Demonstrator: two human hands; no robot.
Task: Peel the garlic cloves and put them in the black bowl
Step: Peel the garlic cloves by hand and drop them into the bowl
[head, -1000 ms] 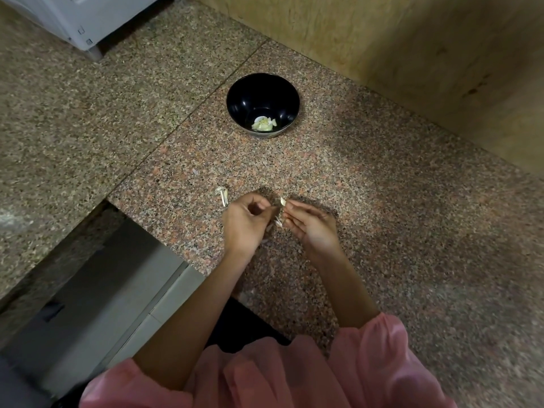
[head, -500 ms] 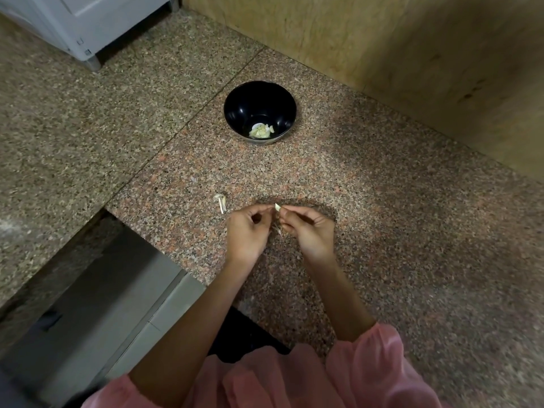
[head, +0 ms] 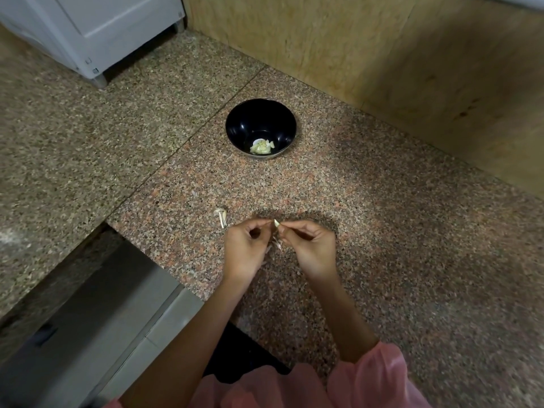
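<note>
Left hand (head: 244, 250) barely shifted, right hand (head: 312, 249) likewise, garlic clove (head: 276, 222) mostly hidden

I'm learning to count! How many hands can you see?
2. The left hand and the right hand meet over the counter, both pinching one garlic clove. None looks hidden.

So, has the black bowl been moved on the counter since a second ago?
No. The black bowl keeps its place just right of the counter seam; only the head camera has shifted, sliding both down the picture.
</note>
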